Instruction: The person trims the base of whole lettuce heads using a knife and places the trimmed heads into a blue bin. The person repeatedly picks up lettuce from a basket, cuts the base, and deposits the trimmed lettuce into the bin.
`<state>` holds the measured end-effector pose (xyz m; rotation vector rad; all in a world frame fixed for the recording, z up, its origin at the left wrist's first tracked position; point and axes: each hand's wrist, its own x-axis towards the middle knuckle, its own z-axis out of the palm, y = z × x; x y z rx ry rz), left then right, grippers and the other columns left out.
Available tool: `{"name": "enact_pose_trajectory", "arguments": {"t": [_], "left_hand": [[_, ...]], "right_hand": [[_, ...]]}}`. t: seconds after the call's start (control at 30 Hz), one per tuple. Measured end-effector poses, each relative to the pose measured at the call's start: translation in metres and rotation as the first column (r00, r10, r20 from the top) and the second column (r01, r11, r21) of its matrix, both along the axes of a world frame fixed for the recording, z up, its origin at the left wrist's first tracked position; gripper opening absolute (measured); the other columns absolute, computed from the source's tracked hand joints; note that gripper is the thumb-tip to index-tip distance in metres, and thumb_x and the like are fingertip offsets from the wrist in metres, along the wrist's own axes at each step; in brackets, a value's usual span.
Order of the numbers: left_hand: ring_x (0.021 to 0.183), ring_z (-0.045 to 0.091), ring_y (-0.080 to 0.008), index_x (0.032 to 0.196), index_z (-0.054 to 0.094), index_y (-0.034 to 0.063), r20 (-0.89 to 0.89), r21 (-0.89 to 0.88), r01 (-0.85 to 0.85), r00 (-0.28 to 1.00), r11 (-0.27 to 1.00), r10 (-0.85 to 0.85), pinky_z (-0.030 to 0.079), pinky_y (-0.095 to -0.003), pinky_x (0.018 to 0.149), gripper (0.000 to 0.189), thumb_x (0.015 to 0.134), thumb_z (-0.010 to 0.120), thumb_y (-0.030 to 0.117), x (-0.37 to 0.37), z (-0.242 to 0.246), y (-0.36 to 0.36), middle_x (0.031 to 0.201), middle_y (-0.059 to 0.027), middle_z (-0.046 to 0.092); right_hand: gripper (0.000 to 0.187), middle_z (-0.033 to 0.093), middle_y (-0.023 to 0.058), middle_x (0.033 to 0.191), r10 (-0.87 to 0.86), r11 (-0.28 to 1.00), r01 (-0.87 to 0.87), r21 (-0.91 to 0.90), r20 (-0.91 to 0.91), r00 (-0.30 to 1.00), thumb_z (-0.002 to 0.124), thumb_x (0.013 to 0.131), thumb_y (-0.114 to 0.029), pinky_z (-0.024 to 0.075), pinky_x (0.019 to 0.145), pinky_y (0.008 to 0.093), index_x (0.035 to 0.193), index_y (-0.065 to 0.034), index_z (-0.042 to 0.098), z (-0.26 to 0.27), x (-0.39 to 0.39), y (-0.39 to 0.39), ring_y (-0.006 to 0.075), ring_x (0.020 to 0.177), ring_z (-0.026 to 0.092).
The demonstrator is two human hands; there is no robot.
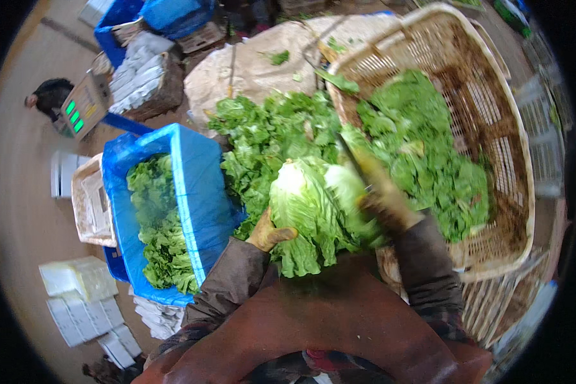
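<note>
A head of green leafy lettuce (300, 206), its pale cut base facing away from me, sits in front of my apron. My left hand (266, 233), in a stained yellowish glove, grips its left side with the thumb across the leaves. My right hand (386, 201), gloved too and blurred, holds a knife; the dark blade (349, 156) points up and to the left. Outer leaves (348, 192) spread on the lettuce's right side beside that hand, and blur hides whether the hand touches them. Loose lettuce leaves (273, 125) lie heaped just beyond.
At the left, a blue-lined crate (201, 168) holds lettuce (163, 230). A muddy plastic basket (480, 48) with leaves (427, 153) stands right. Behind is a pale sack (254, 67). A scale display (84, 105), white boxes (84, 312) and a bent-over person (53, 96) are further left.
</note>
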<state>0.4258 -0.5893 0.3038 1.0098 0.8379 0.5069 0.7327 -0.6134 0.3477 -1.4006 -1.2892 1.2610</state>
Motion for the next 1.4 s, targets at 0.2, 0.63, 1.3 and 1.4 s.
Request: {"name": "enact_pose_trajectory", "arguments": {"t": [0.2,0.63,1.3,1.4], "left_hand": [[0.128,0.051,-0.0245,0.15,0.032,0.0027,0.113,-0.068,-0.023,0.993,0.997,0.031,0.043,-0.0396,0.105,0.106,0.071,0.084,0.05,-0.042,0.023,0.018,0.143,-0.0119,0.049],[0.128,0.052,-0.0353,0.149,0.035,0.0067,0.444,-0.382,-0.776,0.322,0.502,0.836,0.047,-0.0519,0.104,0.082,0.085,0.072,0.044,-0.253,0.059,-0.059,0.142,-0.0171,0.051],[0.098,0.06,-0.0195,0.142,0.05,0.0123,-0.303,0.565,-0.757,0.18,0.328,0.936,0.049,-0.0324,0.072,0.059,0.094,0.063,0.044,-0.474,0.007,-0.134,0.122,-0.0082,0.061],[0.124,0.052,-0.0219,0.146,0.045,0.0076,-0.1,0.709,-0.689,0.112,0.15,0.989,0.04,-0.0358,0.103,0.063,0.093,0.066,0.034,-0.46,0.094,-0.076,0.141,-0.0119,0.051]], "right_hand": [[0.101,0.059,0.014,0.132,0.137,0.989,-0.107,-0.102,0.371,0.919,0.077,0.07,-0.065,0.0459,0.104,0.0389,0.147,-0.0119,0.042,0.068,-0.019,0.045,0.0252,0.124,0.056],[0.068,0.057,0.0038,0.108,0.342,0.939,-0.341,0.051,-0.258,0.904,0.072,0.09,-0.041,0.046,0.082,0.0252,0.14,-0.0019,0.048,0.06,-0.321,0.097,0.0112,0.094,0.055],[0.025,0.06,-0.0022,0.072,-0.193,0.813,0.082,-0.577,-0.134,0.972,0.062,0.098,-0.018,0.038,0.042,0.0239,0.121,-0.009,0.062,-0.056,-0.157,-0.042,0.0068,0.052,0.05],[0.023,0.058,-0.0038,0.079,-0.159,0.819,0.104,-0.565,-0.049,0.986,0.062,0.099,-0.018,0.0388,0.05,0.0237,0.119,-0.0059,0.062,-0.044,-0.159,-0.03,0.0059,0.06,0.05]]}}
